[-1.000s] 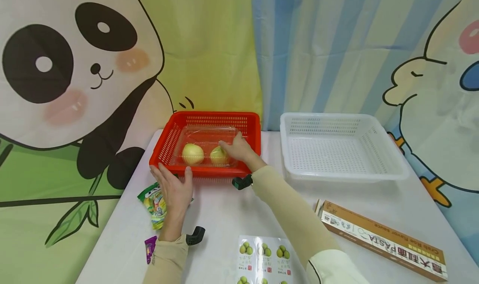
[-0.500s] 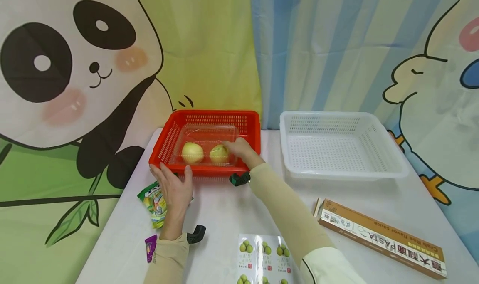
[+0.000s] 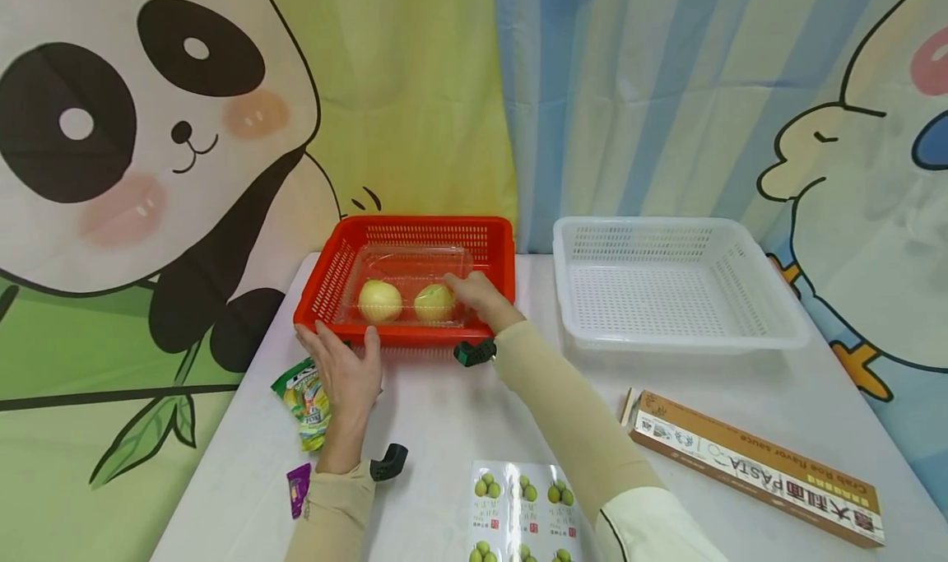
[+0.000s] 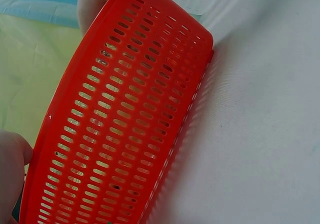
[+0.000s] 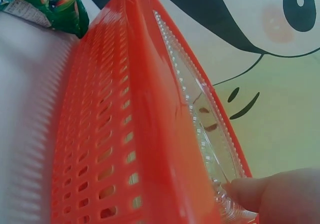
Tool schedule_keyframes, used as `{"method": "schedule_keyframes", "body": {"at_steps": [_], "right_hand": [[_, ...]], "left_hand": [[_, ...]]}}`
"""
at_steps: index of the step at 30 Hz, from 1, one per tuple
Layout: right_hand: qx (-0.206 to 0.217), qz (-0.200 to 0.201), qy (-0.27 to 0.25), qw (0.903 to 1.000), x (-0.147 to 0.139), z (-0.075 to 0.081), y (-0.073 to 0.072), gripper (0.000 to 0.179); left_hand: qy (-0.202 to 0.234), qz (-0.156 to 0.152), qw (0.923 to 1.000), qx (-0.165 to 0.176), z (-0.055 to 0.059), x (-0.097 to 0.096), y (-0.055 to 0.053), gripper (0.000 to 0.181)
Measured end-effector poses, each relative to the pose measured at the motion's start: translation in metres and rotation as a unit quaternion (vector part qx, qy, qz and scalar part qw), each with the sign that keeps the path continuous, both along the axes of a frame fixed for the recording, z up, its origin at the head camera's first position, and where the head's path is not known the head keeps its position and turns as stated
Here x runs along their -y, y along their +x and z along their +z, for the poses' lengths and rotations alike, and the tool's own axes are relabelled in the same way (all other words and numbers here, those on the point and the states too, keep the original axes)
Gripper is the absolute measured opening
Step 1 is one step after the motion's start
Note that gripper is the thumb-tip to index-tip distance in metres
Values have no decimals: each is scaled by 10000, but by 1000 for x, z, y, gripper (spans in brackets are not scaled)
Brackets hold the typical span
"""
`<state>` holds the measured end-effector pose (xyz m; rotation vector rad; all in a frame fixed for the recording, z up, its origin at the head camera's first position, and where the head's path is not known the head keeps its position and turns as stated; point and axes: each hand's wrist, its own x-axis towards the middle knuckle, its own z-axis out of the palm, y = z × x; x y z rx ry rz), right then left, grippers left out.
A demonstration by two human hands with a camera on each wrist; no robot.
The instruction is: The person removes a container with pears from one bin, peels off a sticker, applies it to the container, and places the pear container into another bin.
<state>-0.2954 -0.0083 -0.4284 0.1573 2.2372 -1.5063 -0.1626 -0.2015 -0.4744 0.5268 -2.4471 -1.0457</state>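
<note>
Since the clear container (image 3: pixel 406 289) looks like thin moulded plastic, it should handle as light and springy, rather slippery, and quick to dent or crack under a hard squeeze, with the two pale fruits (image 3: pixel 380 301) making up most of the weight and probably able to roll. The surest hold seems low on its end walls, at three and nine o'clock, rather than across the top; the fruits appear firm but could bruise. The container sits inside the red basket (image 3: pixel 429 332), toward eleven o'clock on the white counter (image 3: pixel 437 430). It is glossy, see-through and roughly rectangular, with a ribbed edge, and whether its lid is latched cannot be made out. The fruits are round and yellowish, side by side near its six o'clock edge with a gap between them. At the container's three o'clock end, the right hand (image 3: pixel 481 297) reaches over the basket rim, its thumb at the plastic; the other fingers are hidden, so I cannot tell whether that grip is clamped on it. At the basket's seven o'clock corner, the left hand (image 3: pixel 351 378) rests against the rim, its grip spread apart, partly covering a green snack bag (image 3: pixel 305 401).
</note>
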Motion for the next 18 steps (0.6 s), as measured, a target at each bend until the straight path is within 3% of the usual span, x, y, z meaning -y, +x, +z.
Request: {"method": "schedule_keyframes", "body": {"at_steps": [9, 18], "right_hand": [[-108, -78, -121, 9998, 0, 5, 3, 41], [-214, 15, -364, 9991, -10, 27, 8, 47]], "left_hand": [[6, 11, 10000, 31, -2, 1, 1, 92], [-38, -42, 9999, 146, -2, 3, 1, 93]]}}
